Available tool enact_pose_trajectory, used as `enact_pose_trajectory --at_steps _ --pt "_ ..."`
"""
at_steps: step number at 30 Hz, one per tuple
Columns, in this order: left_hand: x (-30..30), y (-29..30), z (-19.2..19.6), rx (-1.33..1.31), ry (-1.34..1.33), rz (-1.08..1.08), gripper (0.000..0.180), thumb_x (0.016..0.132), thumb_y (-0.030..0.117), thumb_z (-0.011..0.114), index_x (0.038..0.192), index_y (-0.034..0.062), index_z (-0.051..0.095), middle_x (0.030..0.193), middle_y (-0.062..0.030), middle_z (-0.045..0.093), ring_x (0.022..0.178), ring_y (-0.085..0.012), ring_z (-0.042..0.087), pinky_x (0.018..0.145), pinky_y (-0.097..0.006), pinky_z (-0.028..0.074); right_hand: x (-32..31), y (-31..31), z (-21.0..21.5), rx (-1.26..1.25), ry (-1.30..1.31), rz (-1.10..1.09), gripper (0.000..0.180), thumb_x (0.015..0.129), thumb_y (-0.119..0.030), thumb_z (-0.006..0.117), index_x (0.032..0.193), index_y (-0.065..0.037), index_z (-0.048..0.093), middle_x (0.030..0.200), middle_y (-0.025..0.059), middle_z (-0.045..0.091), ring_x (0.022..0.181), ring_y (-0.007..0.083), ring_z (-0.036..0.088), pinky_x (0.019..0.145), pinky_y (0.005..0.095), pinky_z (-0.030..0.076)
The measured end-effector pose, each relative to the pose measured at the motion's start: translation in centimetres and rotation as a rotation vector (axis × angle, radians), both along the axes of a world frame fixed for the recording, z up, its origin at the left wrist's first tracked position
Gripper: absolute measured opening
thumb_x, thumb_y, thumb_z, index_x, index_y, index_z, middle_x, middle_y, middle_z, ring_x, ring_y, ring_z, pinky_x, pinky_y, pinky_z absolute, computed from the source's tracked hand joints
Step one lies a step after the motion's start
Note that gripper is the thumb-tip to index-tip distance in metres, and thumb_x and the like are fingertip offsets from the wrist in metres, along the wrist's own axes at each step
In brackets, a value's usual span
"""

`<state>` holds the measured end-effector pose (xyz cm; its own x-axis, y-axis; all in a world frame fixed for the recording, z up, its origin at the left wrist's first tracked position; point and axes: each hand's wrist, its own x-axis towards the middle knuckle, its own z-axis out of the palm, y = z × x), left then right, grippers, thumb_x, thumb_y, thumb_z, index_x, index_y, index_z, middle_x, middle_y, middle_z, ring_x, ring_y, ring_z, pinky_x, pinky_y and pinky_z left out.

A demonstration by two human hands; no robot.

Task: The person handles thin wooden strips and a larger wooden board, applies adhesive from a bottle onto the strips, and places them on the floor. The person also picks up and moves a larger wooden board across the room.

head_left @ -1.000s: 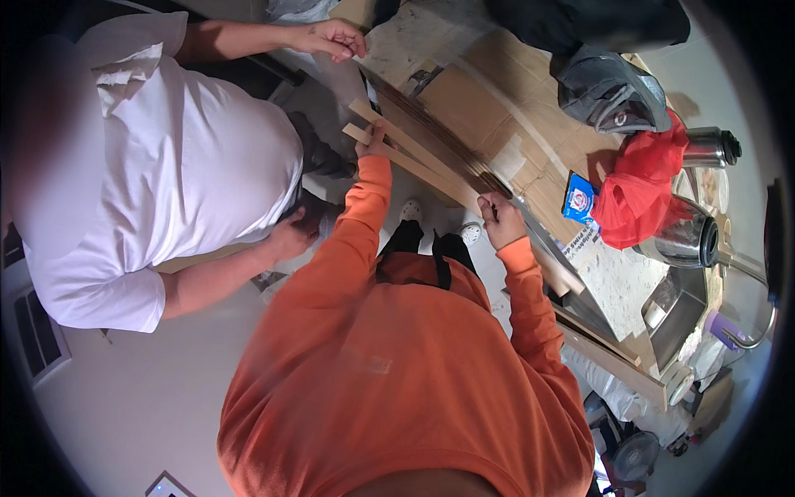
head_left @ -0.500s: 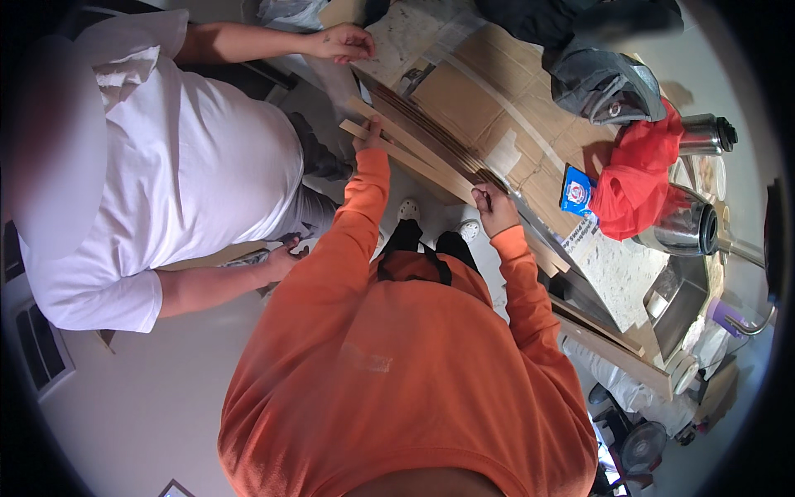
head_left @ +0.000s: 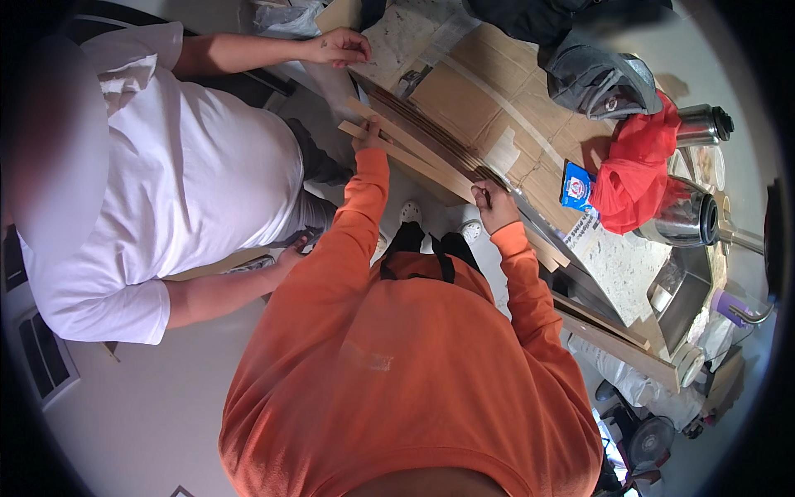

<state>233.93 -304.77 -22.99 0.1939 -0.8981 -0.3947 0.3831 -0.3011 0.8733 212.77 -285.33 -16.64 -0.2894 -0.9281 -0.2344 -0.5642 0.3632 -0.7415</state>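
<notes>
My left hand (head_left: pixel 369 135) is closed around a long, thin wooden strip (head_left: pixel 413 163) and grips it close to its far left end. A second pale strip (head_left: pixel 361 108) lies alongside, angled away from the first, next to the counter's front edge. At the near right end of the strips, my right hand (head_left: pixel 496 207) is closed, its fingers bunched together. Something small and dark shows at those fingers, too small to name. Both orange-sleeved forearms reach forward over my shoes (head_left: pixel 411 212).
Flattened cardboard (head_left: pixel 472 103) covers the counter. On it are a grey cap (head_left: pixel 600 79), a blue packet (head_left: pixel 575 187) and red cloth (head_left: pixel 629 166). A glass jug (head_left: pixel 681 217) stands beside a sink (head_left: pixel 683 286). A co-worker in a white shirt (head_left: pixel 190 174) stands close at left.
My hands keep their grip and barely move. The co-worker's raised hand has shifted slightly left, and the whole view has turned a little.
</notes>
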Motion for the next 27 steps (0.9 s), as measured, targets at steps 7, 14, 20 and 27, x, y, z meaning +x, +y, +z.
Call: enact_pose_trajectory --at_steps 7,14,20,27 --pt "-0.2 -0.2 0.7 0.090 -0.072 0.041 0.023 0.092 0.022 0.065 0.105 0.0027 0.066 0.097 -0.0044 0.069 0.073 -0.0176 0.063 0.047 -0.030 0.048 0.0 0.0 0.2 -0.069 0.007 0.026 0.020 0.092 -0.021 0.059 0.098 -0.003 0.063 0.095 0.0189 0.067 0.091 0.0385 0.063 0.078 0.0434 0.050" --pt "-0.3 -0.1 0.9 0.067 -0.039 0.035 0.020 0.092 0.020 0.064 0.103 0.0035 0.066 0.096 -0.0041 0.070 0.068 -0.0167 0.062 0.049 -0.030 0.047 0.3 0.0 0.5 -0.060 0.008 0.018 0.020 0.091 -0.020 0.059 0.099 -0.003 0.063 0.096 0.0187 0.067 0.091 0.0386 0.063 0.079 0.0438 0.050" --pt "0.3 0.1 0.0 0.032 -0.026 -0.039 0.022 0.089 0.019 0.068 0.104 0.0037 0.065 0.088 -0.0035 0.067 0.061 -0.0167 0.058 0.049 -0.029 0.045 0.2 0.5 0.0 -0.075 0.003 0.010 0.021 0.090 -0.021 0.060 0.099 -0.003 0.063 0.095 0.0190 0.067 0.090 0.0384 0.063 0.078 0.0446 0.050" --pt "1.4 -0.4 -1.4 0.194 0.005 0.058 0.030 0.079 0.015 0.077 0.103 0.0039 0.062 0.081 -0.0058 0.064 0.062 -0.0182 0.058 0.048 -0.030 0.045 0.9 1.6 1.5 -0.098 -0.024 -0.064 0.030 0.089 -0.021 0.063 0.116 -0.010 0.055 0.091 0.0166 0.065 0.076 0.0315 0.064 0.067 0.0396 0.050"
